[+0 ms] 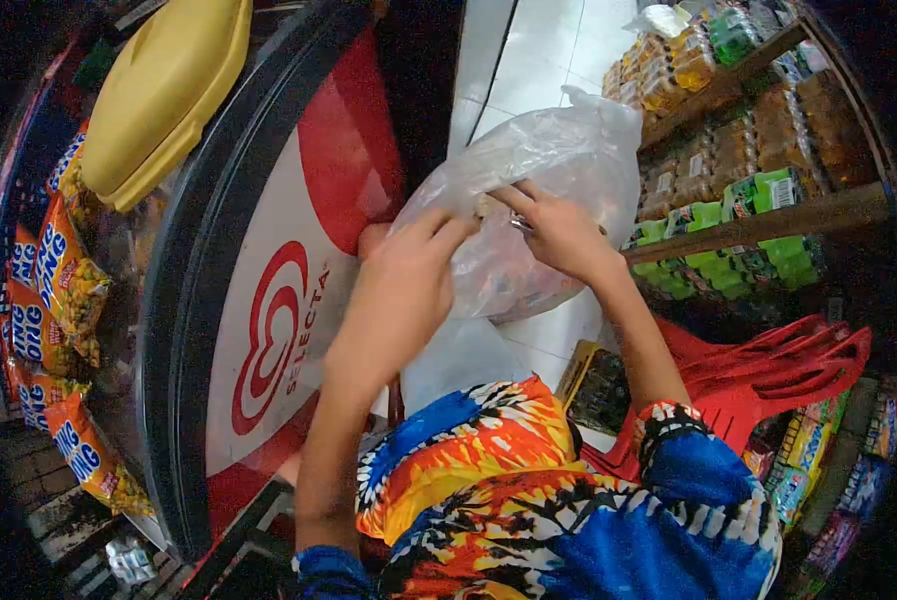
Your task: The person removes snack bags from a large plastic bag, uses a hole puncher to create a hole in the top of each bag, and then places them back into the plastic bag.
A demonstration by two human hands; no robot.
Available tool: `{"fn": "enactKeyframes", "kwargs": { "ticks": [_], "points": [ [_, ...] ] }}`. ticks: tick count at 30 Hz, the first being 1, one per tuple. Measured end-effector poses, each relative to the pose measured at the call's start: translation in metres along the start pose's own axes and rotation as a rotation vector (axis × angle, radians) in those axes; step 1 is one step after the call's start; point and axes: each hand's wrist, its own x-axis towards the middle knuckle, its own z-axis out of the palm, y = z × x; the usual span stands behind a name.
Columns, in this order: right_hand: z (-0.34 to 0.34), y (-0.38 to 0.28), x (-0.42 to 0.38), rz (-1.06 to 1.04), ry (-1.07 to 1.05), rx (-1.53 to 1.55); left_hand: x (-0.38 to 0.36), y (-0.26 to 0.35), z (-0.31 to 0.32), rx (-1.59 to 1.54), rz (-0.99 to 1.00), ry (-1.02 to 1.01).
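A large, translucent plastic bag [568, 145], bulging and crinkled, sits in front of me at the upper middle. Reddish contents show faintly through its side, too blurred to name. My left hand [408, 285] is at the bag's near left side, fingers bent together on the plastic, slightly smeared by motion. On the bag's top, my right hand [563, 230] has its fingers curled at the plastic, and a ring shows on one finger. A small pale bit, perhaps a knot of the bag, lies between the two hands.
A Selecta freezer [288, 290] stands close on the left, with a yellow lidded container [168, 95] and Ding Dong snack packs [83, 450] on it. To the right are shelves of packed bottles [768, 195] and a red plastic chair [748, 380]. White floor tiles [543, 60] lie beyond.
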Motion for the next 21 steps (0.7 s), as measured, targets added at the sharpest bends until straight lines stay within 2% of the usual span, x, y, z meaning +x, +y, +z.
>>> {"fn": "enactKeyframes", "kwargs": {
  "ticks": [2, 4, 5, 6, 8, 10, 11, 13, 16, 17, 19, 21],
  "points": [
    [0.003, 0.015, 0.000, 0.057, -0.155, -0.175, 0.030, -0.045, 0.048, 0.058, 0.089, -0.094],
    [-0.006, 0.021, -0.013, 0.093, -0.184, -0.182, 0.042, -0.075, 0.061, 0.571, 0.034, -0.174],
    [-0.014, 0.023, -0.024, 0.131, -0.213, -0.191, 0.044, -0.090, 0.061, 0.568, 0.041, -0.176],
    [-0.023, 0.022, -0.037, 0.177, -0.250, -0.180, 0.046, -0.103, 0.059, 0.592, -0.060, -0.044],
    [-0.037, 0.020, -0.069, 0.276, -0.335, -0.186, 0.049, -0.102, 0.055, 0.612, -0.155, 0.073],
    [-0.045, 0.012, -0.092, 0.328, -0.389, -0.203, 0.045, -0.079, 0.043, 0.665, -0.236, -0.133],
    [-0.050, 0.005, -0.100, 0.382, -0.431, -0.211, 0.043, -0.077, 0.048, 0.664, -0.234, -0.139],
    [-0.060, -0.006, -0.105, 0.451, -0.475, -0.219, 0.042, -0.066, 0.061, 0.792, -0.059, -0.033],
    [-0.070, -0.023, -0.100, 0.505, -0.464, -0.230, 0.044, -0.023, 0.063, 0.750, 0.024, -0.110],
    [-0.072, -0.026, -0.095, 0.494, -0.437, -0.235, 0.044, -0.015, 0.063, 0.746, 0.026, -0.107],
    [-0.078, -0.029, -0.091, 0.483, -0.412, -0.245, 0.042, -0.005, 0.060, 0.511, 0.079, -0.104],
    [-0.083, -0.026, -0.093, 0.436, -0.414, -0.334, 0.038, -0.005, 0.051, 0.497, 0.039, -0.102]
  ]
}}
